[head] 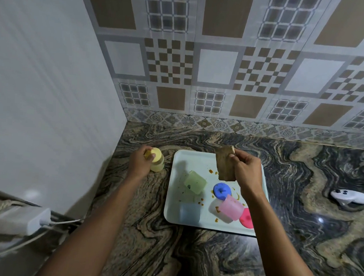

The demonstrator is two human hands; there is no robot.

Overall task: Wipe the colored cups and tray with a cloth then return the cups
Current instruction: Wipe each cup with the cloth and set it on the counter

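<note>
A pale tray [197, 158] lies on the marble counter, dotted with orange-brown stains. On it a green cup [195, 182] and a pink cup [230, 208] lie on their sides, and a light blue cup [189, 212] stands at the front left. A blue lid [222, 190] and a red lid [246, 218] also rest on the tray. My left hand [138, 162] grips a yellow cup [157, 162] on the counter left of the tray. My right hand [246, 170] holds a brown cloth [225, 166] hanging above the tray's far part.
A white controller [351, 196] lies on the counter to the right. A white charger with cable [22, 222] sits at the lower left by the white wall [52, 87]. The patterned tile wall [244, 77] rises behind the counter.
</note>
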